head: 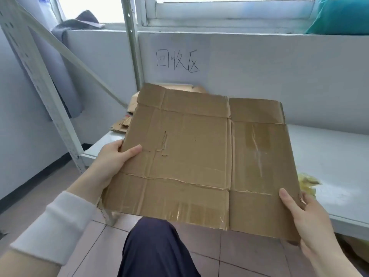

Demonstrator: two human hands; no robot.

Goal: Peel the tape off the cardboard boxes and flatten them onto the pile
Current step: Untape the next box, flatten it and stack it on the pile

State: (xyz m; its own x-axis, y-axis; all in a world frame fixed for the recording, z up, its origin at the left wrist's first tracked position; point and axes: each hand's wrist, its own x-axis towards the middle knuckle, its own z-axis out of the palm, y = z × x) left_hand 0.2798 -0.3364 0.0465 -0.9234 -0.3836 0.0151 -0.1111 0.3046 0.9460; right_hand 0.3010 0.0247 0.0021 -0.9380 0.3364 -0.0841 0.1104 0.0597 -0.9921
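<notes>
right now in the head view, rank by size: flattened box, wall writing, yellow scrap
1. flattened box, nearest the camera
2. wall writing
3. yellow scrap, partly hidden by the box, so its rank is unsure

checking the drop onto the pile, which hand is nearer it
Left. The left hand grips the flattened box right before the pile; the right hand holds its opposite corner, farther off.

Three handwritten black characters, 回收区 [177,61], stand on the white wall panel [279,76], near its upper left part. No other text can be read.
</notes>
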